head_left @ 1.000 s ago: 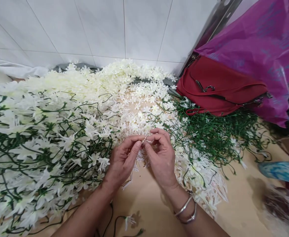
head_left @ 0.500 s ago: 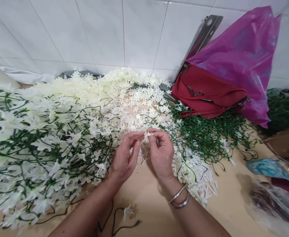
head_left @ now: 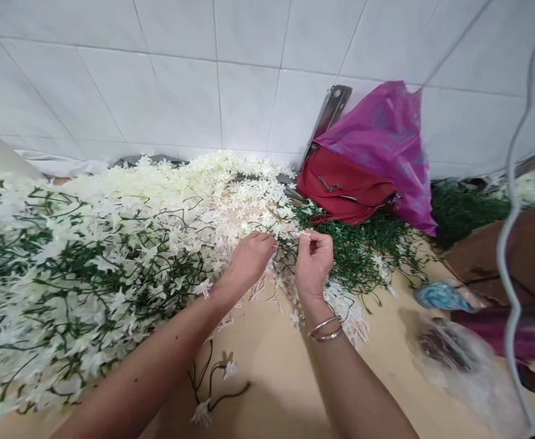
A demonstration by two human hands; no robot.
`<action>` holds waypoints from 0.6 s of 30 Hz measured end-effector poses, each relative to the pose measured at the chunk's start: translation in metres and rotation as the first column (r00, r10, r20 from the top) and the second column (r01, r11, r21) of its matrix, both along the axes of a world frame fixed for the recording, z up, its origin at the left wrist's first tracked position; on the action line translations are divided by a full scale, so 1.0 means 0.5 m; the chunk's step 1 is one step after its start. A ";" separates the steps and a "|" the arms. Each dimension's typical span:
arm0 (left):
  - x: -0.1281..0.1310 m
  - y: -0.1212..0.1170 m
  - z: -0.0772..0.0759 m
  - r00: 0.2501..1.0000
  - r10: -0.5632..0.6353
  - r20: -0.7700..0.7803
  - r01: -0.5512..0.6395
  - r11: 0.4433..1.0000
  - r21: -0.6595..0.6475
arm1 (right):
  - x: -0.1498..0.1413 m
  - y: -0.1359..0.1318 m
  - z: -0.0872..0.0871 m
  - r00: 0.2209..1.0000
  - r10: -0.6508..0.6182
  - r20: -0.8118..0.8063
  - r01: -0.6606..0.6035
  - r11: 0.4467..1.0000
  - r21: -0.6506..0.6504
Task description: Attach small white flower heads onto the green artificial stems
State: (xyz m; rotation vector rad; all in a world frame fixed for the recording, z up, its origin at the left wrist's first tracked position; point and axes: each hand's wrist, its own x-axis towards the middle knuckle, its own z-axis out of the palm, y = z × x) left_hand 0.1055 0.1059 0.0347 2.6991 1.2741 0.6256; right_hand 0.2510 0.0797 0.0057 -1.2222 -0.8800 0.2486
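Observation:
My right hand (head_left: 314,259) is closed in a pinch, holding a small white artificial flower (head_left: 303,236) at thumb and fingertips. Left of it, my left hand (head_left: 251,256) reaches down with its back to me, fingers curled together at the edge of the white petal pieces and dark green stems. Its fingertips are hidden, so what lies in them cannot be made out. A big heap of white flowers on green stems (head_left: 107,262) spreads to the left. Loose white flower heads (head_left: 258,190) lie beyond my hands.
Green stems (head_left: 359,250) lie under a red handbag (head_left: 340,189), with a purple plastic bag (head_left: 386,134) behind. At right are a blue patterned item (head_left: 441,296), a clear plastic bag (head_left: 459,360), a cardboard box (head_left: 514,250) and a grey cable (head_left: 507,256). Stemmed flowers (head_left: 202,411) lie near me.
My hands, earlier together at the small white flower, are now apart; the right keeps the flower, while the left has turned palm down toward the pile. The view has swung right and up.

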 end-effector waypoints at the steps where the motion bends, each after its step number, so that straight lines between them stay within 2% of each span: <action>1: 0.008 0.009 -0.001 1.000 -0.007 -0.012 0.007 1.000 0.010 | 0.003 0.003 -0.003 1.000 -0.004 -0.002 0.004 1.000 0.000; 5: 0.007 0.012 0.006 0.999 -0.004 -0.032 0.005 0.999 0.052 | 0.007 0.006 -0.006 1.000 -0.004 0.005 0.004 1.000 -0.002; 8: -0.020 0.004 0.031 1.000 0.008 0.030 -0.010 0.997 0.078 | 0.001 0.001 0.001 1.000 0.007 0.021 -0.007 1.000 -0.002; 10: -0.042 -0.003 0.056 0.983 0.023 0.181 -0.045 0.992 0.114 | -0.005 -0.005 0.008 0.999 0.013 0.031 -0.013 1.000 -0.003; 13: -0.071 -0.027 0.091 0.897 0.022 0.442 -0.077 0.991 0.108 | -0.016 -0.016 0.021 0.999 0.036 0.034 -0.036 0.999 -0.003; 15: -0.084 -0.057 0.102 0.799 0.084 0.595 -0.078 0.996 -0.037 | -0.026 -0.024 0.030 0.996 0.088 0.029 -0.088 0.996 -0.004; 16: -0.089 -0.075 0.102 0.740 0.147 0.657 -0.052 0.985 -0.162 | -0.031 -0.029 0.034 0.991 0.130 0.019 -0.130 0.992 -0.006; 18: -0.100 -0.115 0.091 0.614 0.303 0.729 0.045 0.909 -0.415 | -0.042 -0.036 0.040 0.968 0.248 -0.038 -0.248 0.969 -0.007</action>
